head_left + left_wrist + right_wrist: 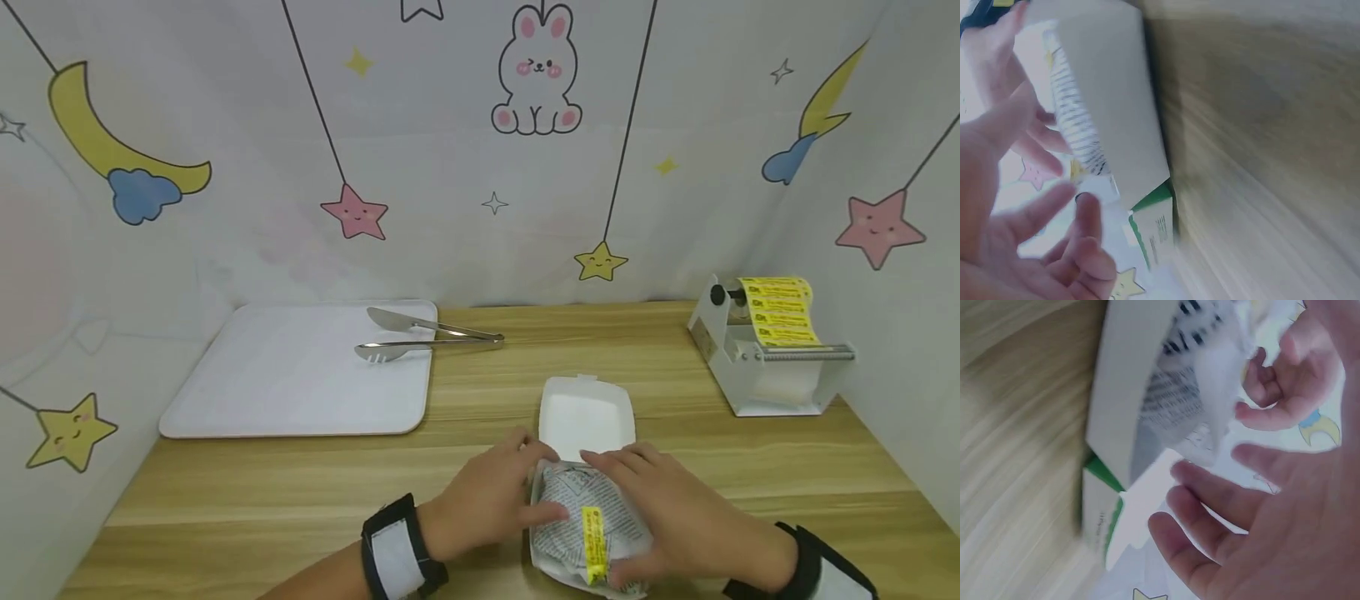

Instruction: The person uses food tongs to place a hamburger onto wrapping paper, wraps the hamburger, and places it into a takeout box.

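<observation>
A paper-wrapped package, printed with dark lettering and bearing a yellow label, sits in the base of an open takeaway box. The box's white lid lies folded back behind it. My left hand is at the left side, its thumb over the wrapping. At the right side, my right hand hovers with spread, loosely bent fingers and covers part of the package. In the left wrist view, the fingers hold nothing; the right fingers also look loose beside the wrapping.
A white tray stands at the back left, with metal tongs lying across its right edge. At the back right is a label dispenser with a yellow label roll. A patterned curtain closes off the table's back.
</observation>
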The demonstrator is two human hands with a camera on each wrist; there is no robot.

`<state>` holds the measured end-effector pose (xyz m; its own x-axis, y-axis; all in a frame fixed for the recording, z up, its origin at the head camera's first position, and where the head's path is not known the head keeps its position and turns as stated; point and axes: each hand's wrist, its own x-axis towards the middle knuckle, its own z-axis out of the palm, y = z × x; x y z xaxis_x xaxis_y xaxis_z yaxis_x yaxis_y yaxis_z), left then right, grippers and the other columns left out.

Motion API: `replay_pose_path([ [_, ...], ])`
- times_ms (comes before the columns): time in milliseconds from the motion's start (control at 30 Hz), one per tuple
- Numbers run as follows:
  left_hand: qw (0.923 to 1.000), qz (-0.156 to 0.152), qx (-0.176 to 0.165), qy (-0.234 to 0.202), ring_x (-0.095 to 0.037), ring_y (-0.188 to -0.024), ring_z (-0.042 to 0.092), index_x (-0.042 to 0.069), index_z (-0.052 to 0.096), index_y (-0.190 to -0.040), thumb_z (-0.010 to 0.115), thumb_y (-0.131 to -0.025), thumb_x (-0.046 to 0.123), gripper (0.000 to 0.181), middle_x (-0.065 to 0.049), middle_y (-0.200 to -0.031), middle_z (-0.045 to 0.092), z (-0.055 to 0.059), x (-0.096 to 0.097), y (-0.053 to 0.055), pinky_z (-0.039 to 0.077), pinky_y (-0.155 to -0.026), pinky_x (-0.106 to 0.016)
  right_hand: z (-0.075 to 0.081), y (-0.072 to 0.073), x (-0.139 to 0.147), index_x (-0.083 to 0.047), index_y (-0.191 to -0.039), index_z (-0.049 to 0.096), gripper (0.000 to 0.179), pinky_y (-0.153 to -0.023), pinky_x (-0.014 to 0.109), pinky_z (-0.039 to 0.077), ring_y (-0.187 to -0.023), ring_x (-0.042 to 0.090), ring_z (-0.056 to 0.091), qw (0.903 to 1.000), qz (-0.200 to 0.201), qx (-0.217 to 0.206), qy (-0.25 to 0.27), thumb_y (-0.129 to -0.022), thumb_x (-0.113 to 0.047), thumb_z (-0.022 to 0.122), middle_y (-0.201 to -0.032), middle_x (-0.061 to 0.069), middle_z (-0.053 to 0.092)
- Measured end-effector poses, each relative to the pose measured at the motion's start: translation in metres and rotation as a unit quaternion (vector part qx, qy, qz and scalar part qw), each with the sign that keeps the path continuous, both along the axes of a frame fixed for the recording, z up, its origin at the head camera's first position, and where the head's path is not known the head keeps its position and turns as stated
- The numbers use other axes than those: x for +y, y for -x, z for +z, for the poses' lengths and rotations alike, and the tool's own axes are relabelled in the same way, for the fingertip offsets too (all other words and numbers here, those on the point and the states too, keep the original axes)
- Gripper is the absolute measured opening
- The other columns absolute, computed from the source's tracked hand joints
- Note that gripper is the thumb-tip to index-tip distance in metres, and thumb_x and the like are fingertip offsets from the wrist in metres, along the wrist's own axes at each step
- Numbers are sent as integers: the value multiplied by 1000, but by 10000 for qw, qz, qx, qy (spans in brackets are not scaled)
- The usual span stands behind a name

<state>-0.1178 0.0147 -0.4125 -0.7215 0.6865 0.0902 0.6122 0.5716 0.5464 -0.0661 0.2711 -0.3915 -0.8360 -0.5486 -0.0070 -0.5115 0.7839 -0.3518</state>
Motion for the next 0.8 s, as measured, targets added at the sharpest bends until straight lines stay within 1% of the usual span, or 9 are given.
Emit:
replay_pose_path([
  [67, 9965, 418, -484, -532, -11, -87, 57, 8, 60, -133, 74, -93, 45, 56, -7, -121, 58, 1, -2, 6, 51, -70, -22, 3, 4, 2, -11, -150, 45, 101, -96, 58, 51, -125, 32, 55, 9983, -401, -40, 415, -76, -73, 73, -143, 10, 55],
  [167, 9772, 987, -1322, -1339, -22, -102, 61, 0, 53, -138, 65, -100, 41, 56, -15, -130, 57, 1, -5, 19, 55, -77, -30, 4, 15, 7, -2, -146, 46, 83, -88, 53, 56, -118, 37, 60, 9829, -1465, -332, 1069, -90, -58, 70, -140, 21, 55],
  [233, 9568, 1196, -1964, -1778, -29, -103, 63, -4, 50, -140, 58, -104, 40, 57, -20, -130, 57, -1, -6, 28, 56, -80, -36, 0, 25, 13, 5, -143, 43, 71, -82, 49, 57, -113, 39, 61, 9641, -2182, -557, 1406, -99, -45, 66, -136, 27, 54],
  [300, 9315, 1235, -2674, -2132, -33, -104, 65, -9, 48, -140, 51, -107, 41, 59, -24, -128, 57, -4, -7, 35, 58, -83, -41, -5, 35, 20, 12, -141, 39, 65, -78, 45, 58, -109, 41, 61, 9443, -2737, -895, 1593, -103, -37, 60, -131, 33, 53],
  [400, 8917, 1219, -3598, -2461, -36, -98, 68, -12, 45, -142, 43, -109, 44, 65, -26, -127, 60, -10, -6, 41, 59, -84, -44, -18, 47, 30, 20, -142, 34, 62, -75, 43, 57, -101, 36, 65, 9234, -3036, -1529, 1786, -107, -28, 51, -117, 30, 61],
  [467, 8733, 1157, -3987, -2548, -35, -103, 68, -13, 44, -143, 39, -110, 46, 68, -28, -131, 60, -13, -4, 43, 59, -85, -44, -25, 51, 33, 21, -143, 32, 62, -67, 37, 54, -86, 29, 66, 9145, -3025, -1879, 1920, -107, -26, 49, -99, 22, 67],
  [567, 8613, 1055, -4249, -2580, -33, -110, 68, -12, 43, -144, 37, -110, 47, 68, -26, -135, 60, -14, 0, 43, 59, -85, -43, -32, 52, 33, 18, -147, 31, 60, -57, 28, 43, -71, 20, 60, 9064, -2895, -2154, 2196, -107, -23, 50, -83, 9, 67],
  [667, 8590, 769, -4273, -2713, -34, -119, 64, -10, 45, -144, 33, -111, 43, 64, -25, -135, 60, -12, 3, 43, 59, -87, -43, -30, 52, 31, 15, -149, 31, 57, -53, 26, 40, -70, 22, 60, 9033, -2700, -2091, 2595, -107, -18, 51, -99, 16, 68],
  [800, 8646, 595, -4077, -2875, -36, -123, 61, -9, 47, -142, 31, -112, 40, 59, -24, -132, 61, -7, 3, 41, 57, -90, -45, -21, 52, 27, 9, -154, 28, 57, -57, 27, 45, -81, 23, 61, 8929, -2582, -2046, 3069, -107, -15, 51, -132, 28, 54],
])
